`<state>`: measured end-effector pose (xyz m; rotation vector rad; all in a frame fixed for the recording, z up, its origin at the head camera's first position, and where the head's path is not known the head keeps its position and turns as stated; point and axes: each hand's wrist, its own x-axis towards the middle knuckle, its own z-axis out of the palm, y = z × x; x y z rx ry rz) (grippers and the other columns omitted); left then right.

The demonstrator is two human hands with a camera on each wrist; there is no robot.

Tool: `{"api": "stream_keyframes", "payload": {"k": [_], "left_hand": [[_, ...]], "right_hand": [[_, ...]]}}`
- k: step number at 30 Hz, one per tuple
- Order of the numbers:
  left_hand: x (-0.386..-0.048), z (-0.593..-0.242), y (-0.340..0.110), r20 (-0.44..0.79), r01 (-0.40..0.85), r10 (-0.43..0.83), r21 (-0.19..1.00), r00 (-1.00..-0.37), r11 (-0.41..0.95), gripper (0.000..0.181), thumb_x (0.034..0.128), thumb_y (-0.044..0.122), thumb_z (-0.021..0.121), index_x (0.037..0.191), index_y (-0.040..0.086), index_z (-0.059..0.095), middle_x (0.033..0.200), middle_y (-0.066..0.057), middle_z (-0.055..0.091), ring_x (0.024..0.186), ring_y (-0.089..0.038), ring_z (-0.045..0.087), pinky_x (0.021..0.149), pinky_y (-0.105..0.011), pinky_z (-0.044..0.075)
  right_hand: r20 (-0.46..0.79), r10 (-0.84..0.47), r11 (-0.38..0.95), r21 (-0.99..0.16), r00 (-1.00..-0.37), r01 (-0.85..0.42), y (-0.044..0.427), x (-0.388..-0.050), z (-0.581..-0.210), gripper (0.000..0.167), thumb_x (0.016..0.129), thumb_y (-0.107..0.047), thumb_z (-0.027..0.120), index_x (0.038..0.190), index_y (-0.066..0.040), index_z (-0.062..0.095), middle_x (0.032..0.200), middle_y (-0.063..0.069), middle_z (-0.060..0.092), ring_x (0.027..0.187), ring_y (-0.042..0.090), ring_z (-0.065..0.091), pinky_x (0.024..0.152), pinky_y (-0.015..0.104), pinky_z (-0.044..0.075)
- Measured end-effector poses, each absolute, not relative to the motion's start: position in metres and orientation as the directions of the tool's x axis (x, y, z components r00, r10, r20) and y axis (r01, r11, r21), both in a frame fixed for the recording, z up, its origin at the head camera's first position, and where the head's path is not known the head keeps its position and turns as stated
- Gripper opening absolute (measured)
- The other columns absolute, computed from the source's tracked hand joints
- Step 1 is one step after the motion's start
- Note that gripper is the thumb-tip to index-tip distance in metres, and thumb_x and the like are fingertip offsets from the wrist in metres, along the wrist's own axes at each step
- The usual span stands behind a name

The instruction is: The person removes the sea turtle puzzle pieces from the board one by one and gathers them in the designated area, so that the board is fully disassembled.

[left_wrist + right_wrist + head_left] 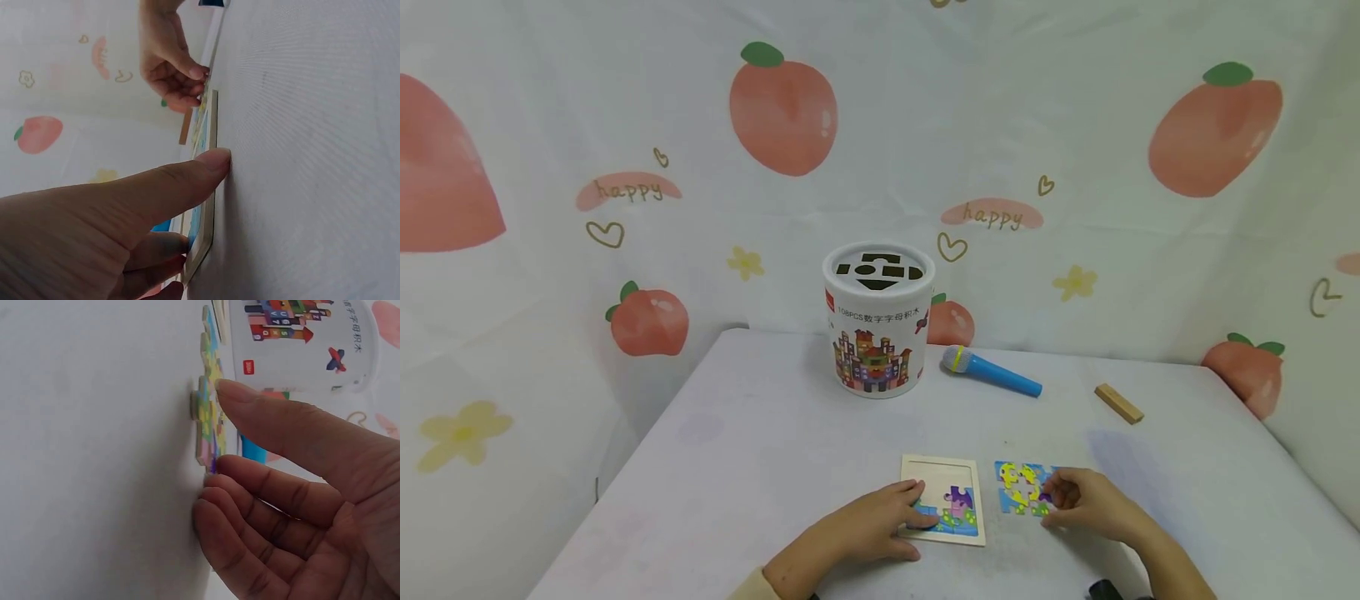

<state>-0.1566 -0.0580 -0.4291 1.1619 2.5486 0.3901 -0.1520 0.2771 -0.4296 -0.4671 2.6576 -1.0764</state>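
Jigsaw tray (951,475), likely steadied by outspread left hand (877,523)
Right hand (1092,502), three o'clock, thumb and fingers parted, perhaps choosing puzzle pieces (1008,476)

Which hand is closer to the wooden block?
Right. The right hand is in front of the wooden block; the left hand is farther away, well to its left.

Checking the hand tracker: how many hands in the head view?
2: the left hand at the left side of the tray, the right hand at the puzzle pieces right of it. Both are partly visible past the wrist; no others show.
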Motion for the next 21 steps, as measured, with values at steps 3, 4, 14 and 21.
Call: {"api": "stream_keyframes", "payload": {"k": [3,4,14,21], "left_hand": [[-0.156,-0.427,-0.056,-0.161,0.697,0.769,0.337,-0.619,0.633,0.047,0.0807,0.039,0.069,0.126,0.031,0.059,0.144,-0.008,0.043,0.136,-0.021,0.038,0.106,-0.034,0.040],[-0.156,-0.426,-0.056,-0.157,0.704,0.770,0.325,-0.618,0.631,0.046,0.0804,0.039,0.069,0.125,0.031,0.059,0.144,-0.007,0.044,0.135,-0.021,0.040,0.106,-0.034,0.041],[-0.156,-0.428,-0.046,-0.159,0.728,0.787,0.307,-0.596,0.613,0.052,0.0845,0.037,0.065,0.134,0.033,0.049,0.145,-0.006,0.043,0.135,-0.022,0.040,0.106,-0.035,0.041],[-0.158,-0.430,-0.037,-0.184,0.722,0.781,0.301,-0.597,0.623,0.046,0.0866,0.038,0.063,0.131,0.035,0.052,0.146,-0.008,0.040,0.137,-0.021,0.036,0.107,-0.033,0.040]], "right_hand": [[-0.096,-0.386,0.682,-0.700,-0.918,-0.214,0.278,-0.152,-0.426,0.035,0.073,-0.022,0.078,0.093,0.003,0.064,0.076,0.002,0.057,0.065,-0.002,0.048,0.056,0.019,0.046],[-0.094,-0.393,0.681,-0.699,-0.915,-0.220,0.278,-0.153,-0.425,0.034,0.074,-0.021,0.078,0.093,0.004,0.064,0.076,0.002,0.058,0.065,-0.002,0.048,0.056,0.019,0.046],[-0.124,-0.413,0.689,-0.691,-0.902,-0.220,0.252,-0.160,-0.417,0.033,0.077,-0.021,0.075,0.095,0.004,0.066,0.076,0.000,0.059,0.065,0.001,0.048,0.056,0.018,0.046],[-0.080,-0.465,0.679,-0.671,-0.882,-0.298,0.224,-0.171,-0.413,0.032,0.077,-0.021,0.076,0.097,0.002,0.066,0.081,0.000,0.062,0.070,0.002,0.051,0.060,0.018,0.047]]}}
